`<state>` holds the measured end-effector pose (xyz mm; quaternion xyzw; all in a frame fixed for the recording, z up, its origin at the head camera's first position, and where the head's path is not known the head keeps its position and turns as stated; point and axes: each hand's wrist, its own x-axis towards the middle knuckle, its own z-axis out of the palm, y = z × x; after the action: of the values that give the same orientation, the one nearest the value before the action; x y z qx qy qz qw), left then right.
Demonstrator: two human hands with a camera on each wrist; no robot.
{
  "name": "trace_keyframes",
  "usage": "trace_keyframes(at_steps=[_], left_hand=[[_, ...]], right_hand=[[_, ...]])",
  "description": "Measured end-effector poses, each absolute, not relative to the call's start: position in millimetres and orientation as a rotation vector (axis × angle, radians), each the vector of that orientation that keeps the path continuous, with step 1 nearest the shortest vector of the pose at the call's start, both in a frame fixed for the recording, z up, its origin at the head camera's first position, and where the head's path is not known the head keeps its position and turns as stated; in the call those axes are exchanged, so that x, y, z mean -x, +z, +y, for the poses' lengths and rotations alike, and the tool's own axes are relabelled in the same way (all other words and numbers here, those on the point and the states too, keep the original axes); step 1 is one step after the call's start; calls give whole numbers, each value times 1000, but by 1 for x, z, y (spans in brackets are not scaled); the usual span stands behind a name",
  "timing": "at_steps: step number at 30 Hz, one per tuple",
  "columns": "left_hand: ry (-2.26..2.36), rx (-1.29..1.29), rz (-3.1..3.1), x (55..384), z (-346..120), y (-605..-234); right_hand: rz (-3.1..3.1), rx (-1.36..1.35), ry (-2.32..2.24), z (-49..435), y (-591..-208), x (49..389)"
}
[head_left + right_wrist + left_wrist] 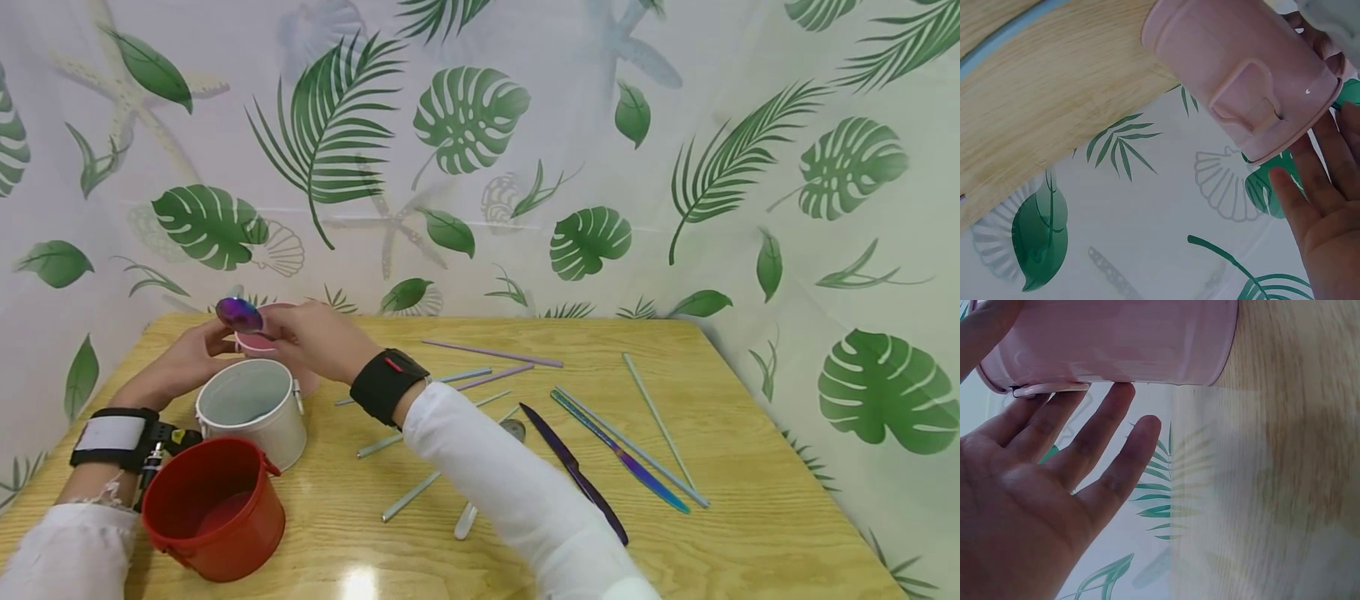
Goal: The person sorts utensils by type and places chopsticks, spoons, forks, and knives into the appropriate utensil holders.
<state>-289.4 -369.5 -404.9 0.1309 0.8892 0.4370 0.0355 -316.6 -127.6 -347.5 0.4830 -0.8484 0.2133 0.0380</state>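
Observation:
My right hand (324, 337) pinches a shiny purple spoon (239, 315), its bowl raised over the mouth of the pink bucket (306, 382). In the right wrist view the other fingers of that hand extend beside the bucket's rim. My left hand (180, 360) holds the far-left bucket from its left side. In the left wrist view its slightly bent fingers (1124, 394) meet the bucket wall near a folded handle, and the thumb lies across the opposite side. Most of the spoon's handle is hidden by the right hand.
A white bucket (288, 429) and a red bucket (251, 533) stand in front of the pink one. Spread over the wooden table (750, 433) are several straws, a dark purple knife (570, 467), a blue-purple knife (637, 468) and a metal spoon (466, 521). A leaf-printed curtain surrounds the table.

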Motion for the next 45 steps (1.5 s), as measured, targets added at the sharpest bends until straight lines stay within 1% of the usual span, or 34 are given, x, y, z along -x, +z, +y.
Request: trace_keyframes(at_steps=[10, 14, 20, 25, 31, 37, 45], left_hand=[[1311, -365, 2742, 290, -368, -406], [1285, -346, 2756, 292, -368, -406], [1296, -388, 2770, 291, -366, -405], [1328, -459, 2774, 290, -366, -406], [1304, -454, 2778, 291, -367, -406], [1248, -362, 2782, 291, -368, -404], [1260, -382, 2774, 289, -369, -405]], right_hand=[[-2754, -1415, 608, -132, -350, 315], [-2775, -1402, 522, -133, -351, 314], [-2751, -1447, 399, -136, -352, 313], [-2688, -1523, 466, -136, -350, 312], [-2671, -1533, 557, -129, -337, 305], [-2645, -1522, 662, -114, -320, 297], [-2599, -1513, 679, -95, -302, 282]])
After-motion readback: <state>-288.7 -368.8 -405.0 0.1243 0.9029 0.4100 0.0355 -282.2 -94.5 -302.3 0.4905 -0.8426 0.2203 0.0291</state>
